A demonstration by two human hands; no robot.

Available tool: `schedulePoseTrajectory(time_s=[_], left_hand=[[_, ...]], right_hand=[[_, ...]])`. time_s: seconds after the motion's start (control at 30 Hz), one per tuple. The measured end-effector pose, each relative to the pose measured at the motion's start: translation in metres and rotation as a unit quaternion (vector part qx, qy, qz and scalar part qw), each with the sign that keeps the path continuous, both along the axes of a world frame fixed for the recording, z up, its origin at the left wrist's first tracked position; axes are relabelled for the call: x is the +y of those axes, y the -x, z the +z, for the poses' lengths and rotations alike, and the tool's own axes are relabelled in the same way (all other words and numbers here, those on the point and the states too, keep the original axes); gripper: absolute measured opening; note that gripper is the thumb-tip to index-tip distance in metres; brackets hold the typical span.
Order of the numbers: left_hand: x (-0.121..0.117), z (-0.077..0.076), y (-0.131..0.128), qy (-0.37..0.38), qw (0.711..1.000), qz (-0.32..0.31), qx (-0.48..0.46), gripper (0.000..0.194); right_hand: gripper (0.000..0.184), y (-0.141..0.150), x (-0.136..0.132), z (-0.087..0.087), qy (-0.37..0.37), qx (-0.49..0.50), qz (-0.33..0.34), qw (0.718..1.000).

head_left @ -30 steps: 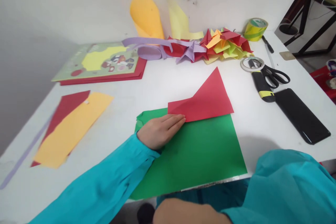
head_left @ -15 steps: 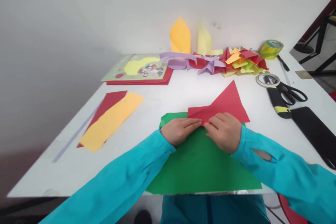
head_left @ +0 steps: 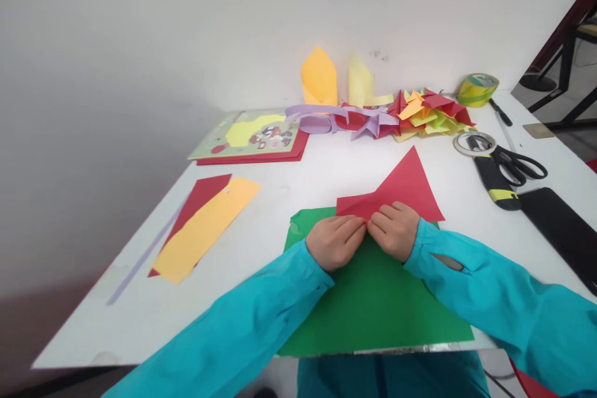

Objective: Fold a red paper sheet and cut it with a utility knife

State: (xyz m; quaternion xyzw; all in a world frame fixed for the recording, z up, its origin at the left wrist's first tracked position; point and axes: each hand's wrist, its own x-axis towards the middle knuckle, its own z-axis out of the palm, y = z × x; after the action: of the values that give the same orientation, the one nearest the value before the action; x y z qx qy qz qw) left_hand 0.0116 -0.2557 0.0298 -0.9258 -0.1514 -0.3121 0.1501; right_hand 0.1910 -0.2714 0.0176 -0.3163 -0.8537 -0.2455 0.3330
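A red sheet of paper point(head_left: 407, 183), partly folded with a pointed flap to the right, lies over the far edge of a green sheet point(head_left: 373, 311). My left hand point(head_left: 336, 241) is closed, its fingertips on the red paper's near edge. Close beside it, my right hand point(head_left: 394, 231) has its fingers curled and pressed together on the same edge. Both sets of fingertips almost meet and hide part of the fold.
Orange paper point(head_left: 209, 230) and a red piece lie left. A picture pad point(head_left: 247, 134) sits behind them. Folded paper shapes point(head_left: 433, 113) line the wall. Scissors point(head_left: 515, 165), clear tape point(head_left: 474, 143), yellow tape point(head_left: 478, 90) and a black-handled knife point(head_left: 501, 113) are right.
My left hand has slid slightly right along the red paper's edge. My right hand's fingers have drawn in tighter beside it. The view has shifted a little.
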Motion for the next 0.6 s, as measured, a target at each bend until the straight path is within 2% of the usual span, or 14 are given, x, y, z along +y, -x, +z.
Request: schedulePoseTrajectory(time_s=[0.27, 0.6], left_hand=[[-0.0011, -0.0024, -0.0025, -0.035, 0.999, 0.003, 0.003, 0.021], [-0.0059, 0.0012, 0.004, -0.059, 0.998, 0.008, 0.03, 0.019]], right_hand=[[0.028, -0.0008, -0.0007, 0.0013, -0.006, -0.012, 0.015, 1.0], [0.027, -0.0014, -0.004, 0.0026, 0.03, -0.006, 0.04, 0.999]])
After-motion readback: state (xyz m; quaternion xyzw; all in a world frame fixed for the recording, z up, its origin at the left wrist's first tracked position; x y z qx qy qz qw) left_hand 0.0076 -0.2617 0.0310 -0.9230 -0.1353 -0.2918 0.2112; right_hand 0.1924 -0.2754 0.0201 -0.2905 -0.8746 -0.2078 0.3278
